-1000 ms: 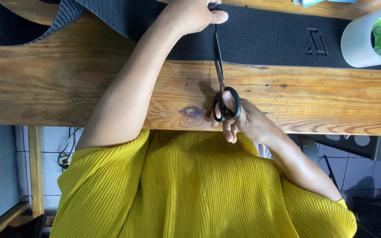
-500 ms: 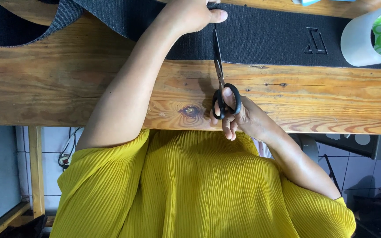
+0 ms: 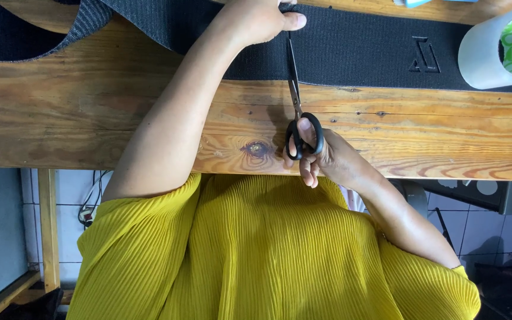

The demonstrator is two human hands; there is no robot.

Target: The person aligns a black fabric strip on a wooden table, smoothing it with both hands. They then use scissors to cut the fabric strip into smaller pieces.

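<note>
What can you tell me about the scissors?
The scissors have black loop handles and long, thin, dark blades that look like metal. They lie pointing away from the person, across the wooden bench, with the blades reaching onto the wide black strap. The blades look nearly closed. The right hand holds them, with fingers through the loops. The left hand presses on the strap right beside the blade tips.
</note>
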